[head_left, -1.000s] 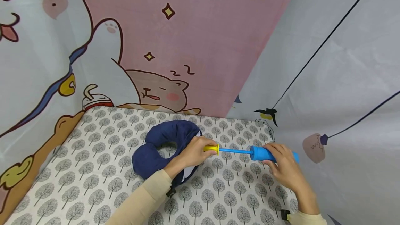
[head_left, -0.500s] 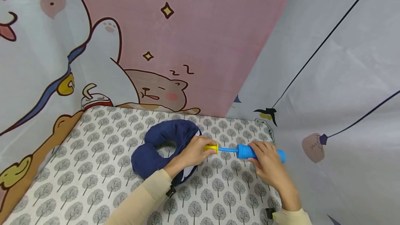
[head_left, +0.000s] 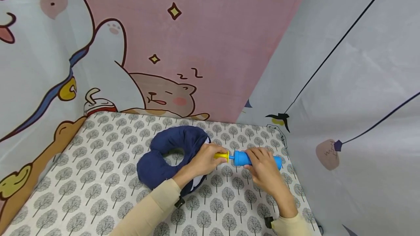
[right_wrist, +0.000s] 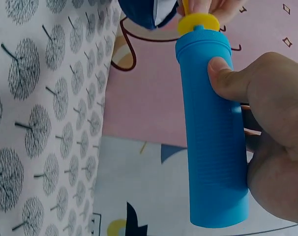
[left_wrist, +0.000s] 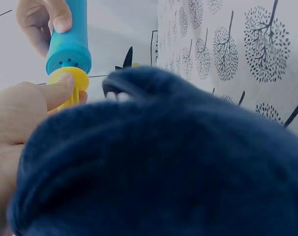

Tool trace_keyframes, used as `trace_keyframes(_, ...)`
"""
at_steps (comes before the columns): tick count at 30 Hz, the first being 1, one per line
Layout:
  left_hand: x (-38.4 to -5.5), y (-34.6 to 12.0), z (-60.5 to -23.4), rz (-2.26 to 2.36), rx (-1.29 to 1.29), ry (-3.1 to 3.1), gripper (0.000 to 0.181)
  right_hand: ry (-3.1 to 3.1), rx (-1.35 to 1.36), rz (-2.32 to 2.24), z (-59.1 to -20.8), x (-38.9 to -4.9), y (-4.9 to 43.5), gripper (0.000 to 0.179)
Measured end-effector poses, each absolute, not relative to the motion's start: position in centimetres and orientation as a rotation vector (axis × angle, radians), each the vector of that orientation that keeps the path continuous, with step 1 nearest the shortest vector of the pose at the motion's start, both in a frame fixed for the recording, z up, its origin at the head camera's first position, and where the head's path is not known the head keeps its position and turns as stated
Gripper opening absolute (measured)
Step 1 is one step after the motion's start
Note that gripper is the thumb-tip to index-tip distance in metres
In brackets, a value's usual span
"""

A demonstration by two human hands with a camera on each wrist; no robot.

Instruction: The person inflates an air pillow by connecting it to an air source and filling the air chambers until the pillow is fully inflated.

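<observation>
A blue hand pump (head_left: 242, 158) with a yellow handle (head_left: 223, 155) is held sideways between both hands. My left hand (head_left: 205, 159) grips the yellow handle. Around the blue barrel (right_wrist: 210, 132) curl the fingers of my right hand (head_left: 264, 168), with the thumb along its side in the right wrist view. Only a short piece of blue rod shows between handle and barrel in the head view. Just behind and under my left hand lies a navy U-shaped neck pillow (head_left: 174, 137); it fills much of the left wrist view.
The table is covered by a white cloth (head_left: 108, 163) printed with grey trees. A cartoon-printed curtain (head_left: 210, 46) hangs at the back, and a pale curtain (head_left: 361, 65) stands on the right side.
My right hand has moved left with the barrel, so the rod that was long a second ago is nearly all inside. My left hand has stayed in place on the handle.
</observation>
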State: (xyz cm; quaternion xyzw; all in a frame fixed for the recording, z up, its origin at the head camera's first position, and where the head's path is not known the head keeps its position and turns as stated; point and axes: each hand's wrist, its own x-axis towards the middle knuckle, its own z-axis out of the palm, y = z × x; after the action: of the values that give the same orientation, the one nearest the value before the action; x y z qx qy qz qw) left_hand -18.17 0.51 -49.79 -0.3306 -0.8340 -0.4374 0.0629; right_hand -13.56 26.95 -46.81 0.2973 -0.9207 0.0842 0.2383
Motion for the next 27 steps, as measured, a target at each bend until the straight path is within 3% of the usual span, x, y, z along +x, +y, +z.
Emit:
trace_keyframes(9, -18.2, 0.4, -49.6, -1.274, -1.01, -2.517, 0.025, -2.56, 0.828, 0.295, -47.1, -13.9, 26.8, 0.053)
trace_keyframes(27, -19.0, -0.7, -49.2, -1.234, -0.989, -2.531, 0.021, -2.572, 0.76, 0.377, -45.9, -13.4, 34.2, 0.057)
